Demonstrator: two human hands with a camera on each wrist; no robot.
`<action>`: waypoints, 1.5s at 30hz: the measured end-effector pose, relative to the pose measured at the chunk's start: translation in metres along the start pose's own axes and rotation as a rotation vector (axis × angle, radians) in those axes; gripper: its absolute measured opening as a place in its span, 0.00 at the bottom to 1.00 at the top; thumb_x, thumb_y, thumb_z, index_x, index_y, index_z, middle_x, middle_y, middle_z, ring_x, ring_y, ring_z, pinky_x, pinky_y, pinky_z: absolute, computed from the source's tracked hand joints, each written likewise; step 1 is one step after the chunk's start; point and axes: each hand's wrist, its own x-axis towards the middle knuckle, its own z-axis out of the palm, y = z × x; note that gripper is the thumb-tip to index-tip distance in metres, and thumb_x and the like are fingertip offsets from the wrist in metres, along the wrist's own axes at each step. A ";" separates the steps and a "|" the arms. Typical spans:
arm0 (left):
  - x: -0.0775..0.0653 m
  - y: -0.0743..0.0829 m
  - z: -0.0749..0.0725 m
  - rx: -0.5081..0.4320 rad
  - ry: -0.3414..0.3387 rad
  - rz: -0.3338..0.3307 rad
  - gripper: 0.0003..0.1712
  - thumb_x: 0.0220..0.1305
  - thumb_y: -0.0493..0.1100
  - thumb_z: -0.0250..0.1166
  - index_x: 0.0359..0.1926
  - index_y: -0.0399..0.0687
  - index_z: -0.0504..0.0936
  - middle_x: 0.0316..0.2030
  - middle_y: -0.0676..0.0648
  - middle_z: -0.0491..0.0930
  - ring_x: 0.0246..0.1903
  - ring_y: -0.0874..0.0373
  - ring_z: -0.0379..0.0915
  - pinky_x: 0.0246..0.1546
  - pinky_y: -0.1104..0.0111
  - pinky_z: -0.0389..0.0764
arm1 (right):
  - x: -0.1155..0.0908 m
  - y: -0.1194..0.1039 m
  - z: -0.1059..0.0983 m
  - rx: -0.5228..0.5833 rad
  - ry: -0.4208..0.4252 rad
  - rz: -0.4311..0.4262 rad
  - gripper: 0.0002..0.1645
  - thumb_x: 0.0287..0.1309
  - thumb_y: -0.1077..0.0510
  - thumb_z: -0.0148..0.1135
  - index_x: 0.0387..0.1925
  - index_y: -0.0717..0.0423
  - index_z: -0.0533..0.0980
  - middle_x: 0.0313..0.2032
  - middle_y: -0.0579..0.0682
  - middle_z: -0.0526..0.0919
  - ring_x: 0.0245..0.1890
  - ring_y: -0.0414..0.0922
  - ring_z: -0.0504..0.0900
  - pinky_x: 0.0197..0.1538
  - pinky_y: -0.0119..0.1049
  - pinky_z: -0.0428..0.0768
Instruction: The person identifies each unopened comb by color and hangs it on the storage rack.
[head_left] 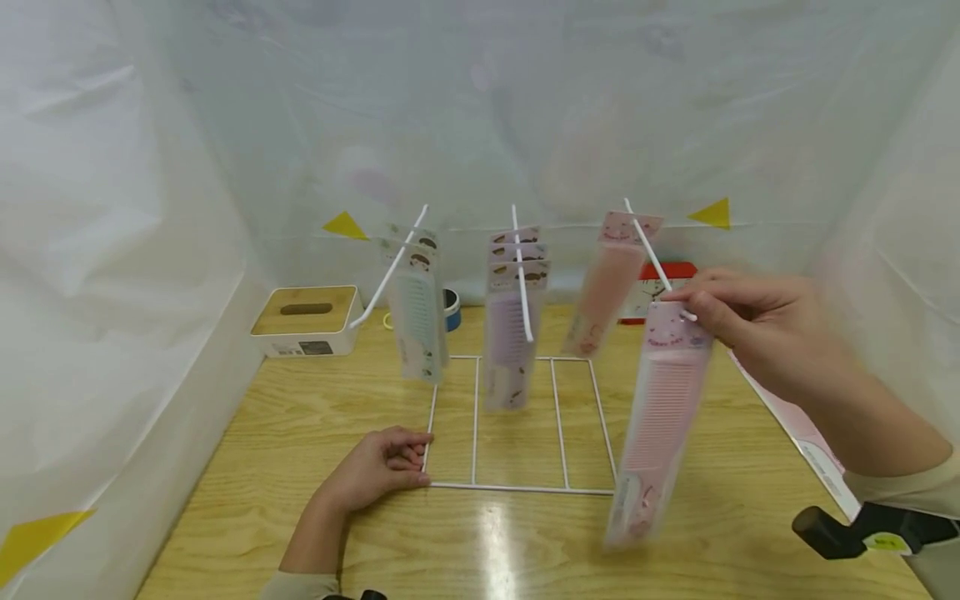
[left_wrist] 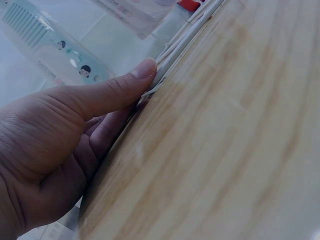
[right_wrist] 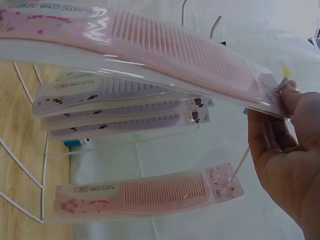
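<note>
At the tip of the right-hand hook [head_left: 654,254] my right hand [head_left: 757,325] pinches the top card of a packaged pink comb [head_left: 663,408], which hangs down tilted. Further back on that hook hangs another packaged pink comb [right_wrist: 165,196]. Several packaged purple combs [head_left: 510,329] fill the middle hook, and packaged mint-green combs [head_left: 416,312] hang on the left one. Low on the table, my left hand [head_left: 378,467] holds the front left corner of the white wire rack's base [head_left: 517,487]. In the left wrist view its thumb lies on the wire.
A white tissue box with a wooden lid [head_left: 307,321] stands at the back left, and a blue-sided round thing [head_left: 452,310] sits behind the green combs. Behind the right hook is a red-edged clock [head_left: 648,292]. Another pink package [head_left: 802,429] lies under the right forearm. Pale sheeting surrounds the table.
</note>
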 end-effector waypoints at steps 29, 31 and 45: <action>0.000 0.000 -0.001 -0.019 -0.020 -0.019 0.34 0.56 0.38 0.75 0.63 0.34 0.76 0.47 0.36 0.77 0.41 0.61 0.78 0.41 0.76 0.83 | 0.068 0.052 -0.018 0.165 0.230 0.360 0.07 0.64 0.57 0.66 0.39 0.52 0.88 0.43 0.41 0.86 0.37 0.36 0.82 0.33 0.26 0.81; 0.001 0.001 -0.001 -0.016 -0.020 -0.016 0.33 0.56 0.38 0.75 0.63 0.33 0.77 0.47 0.36 0.77 0.41 0.61 0.78 0.41 0.76 0.83 | 0.068 0.052 -0.019 0.147 0.232 0.359 0.07 0.64 0.57 0.66 0.39 0.52 0.88 0.42 0.41 0.85 0.34 0.36 0.81 0.32 0.26 0.81; -0.003 0.000 -0.002 -0.002 -0.002 -0.019 0.33 0.55 0.38 0.76 0.62 0.32 0.77 0.46 0.37 0.77 0.41 0.62 0.78 0.42 0.76 0.83 | 0.033 0.085 -0.074 0.370 0.125 0.160 0.17 0.70 0.72 0.51 0.54 0.65 0.80 0.38 0.48 0.83 0.35 0.42 0.81 0.42 0.27 0.84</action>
